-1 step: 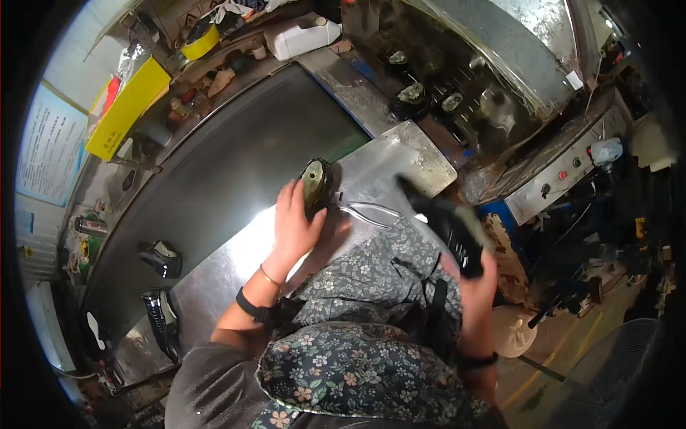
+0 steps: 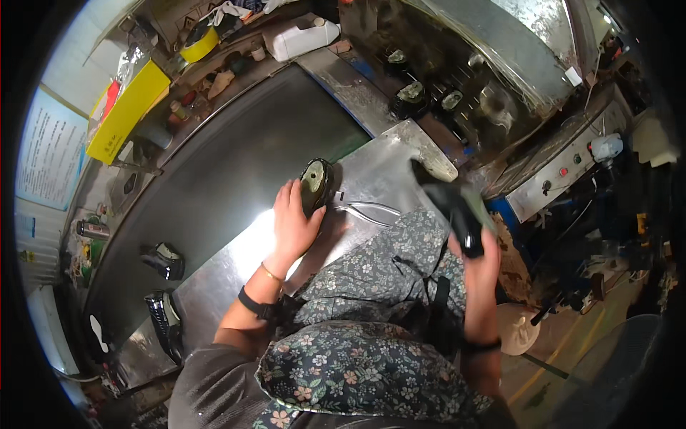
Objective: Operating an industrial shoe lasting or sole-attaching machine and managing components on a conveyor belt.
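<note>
My left hand [image 2: 294, 220] is closed round a dark shoe [image 2: 315, 187] with a pale greenish form in its opening, at the edge of the metal work plate [image 2: 236, 275]. Off to the right, my right hand [image 2: 480, 252] grips a glossy black shoe [image 2: 461, 218] by one end, its outline smeared by motion. Between the two hands lie metal pincers [image 2: 368, 210], handles toward the right. A floral apron [image 2: 357, 357] covers my lap and partly overlaps the plate.
A dark belt [image 2: 236, 150] curves past on the left, with a black shoe [image 2: 166, 261] on it. Another black shoe [image 2: 164, 325] stands near the plate's left end. Several shoes [image 2: 409, 100] sit inside the machine ahead. A control panel [image 2: 564, 175] is at right.
My right hand and its black shoe have shifted slightly upward, and the shoe has turned a little. The left hand stays almost where it was.
</note>
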A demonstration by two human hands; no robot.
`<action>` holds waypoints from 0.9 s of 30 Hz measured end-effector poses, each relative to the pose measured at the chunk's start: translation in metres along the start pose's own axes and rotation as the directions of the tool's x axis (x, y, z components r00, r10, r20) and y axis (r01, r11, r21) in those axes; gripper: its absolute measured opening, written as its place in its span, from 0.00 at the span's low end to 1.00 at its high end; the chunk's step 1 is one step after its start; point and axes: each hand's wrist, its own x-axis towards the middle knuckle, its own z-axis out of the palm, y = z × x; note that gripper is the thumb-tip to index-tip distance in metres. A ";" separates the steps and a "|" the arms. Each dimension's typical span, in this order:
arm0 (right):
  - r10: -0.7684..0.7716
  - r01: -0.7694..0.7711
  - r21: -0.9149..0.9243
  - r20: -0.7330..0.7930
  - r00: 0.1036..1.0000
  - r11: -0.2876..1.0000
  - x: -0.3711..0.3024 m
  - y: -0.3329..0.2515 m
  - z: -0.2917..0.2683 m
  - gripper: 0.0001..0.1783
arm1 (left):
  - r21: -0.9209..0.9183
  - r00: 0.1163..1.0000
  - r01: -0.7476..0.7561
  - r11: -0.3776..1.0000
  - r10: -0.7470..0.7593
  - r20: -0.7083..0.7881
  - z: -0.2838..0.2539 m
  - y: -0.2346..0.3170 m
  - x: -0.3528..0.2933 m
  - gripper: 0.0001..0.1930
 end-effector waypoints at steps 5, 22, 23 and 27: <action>-0.358 0.126 -0.792 -0.123 0.926 0.597 0.159 0.044 0.007 0.33 | -0.116 0.957 0.221 0.968 -0.193 0.215 0.018 -0.023 0.015 0.35; -0.411 0.228 -0.708 -0.096 0.907 0.668 -0.082 -0.126 -0.020 0.41 | -0.830 0.574 0.177 0.529 0.630 0.523 0.003 0.143 -0.007 0.30; -0.555 0.268 -0.838 -0.049 0.830 0.475 -0.090 -0.154 -0.052 0.42 | -0.797 0.529 0.351 0.491 0.599 0.601 0.005 0.136 -0.016 0.28; -0.847 -0.055 -0.976 0.155 0.509 -0.212 -0.112 -0.275 -0.150 0.35 | -0.572 0.410 0.536 0.621 0.401 0.819 0.013 0.098 -0.041 0.21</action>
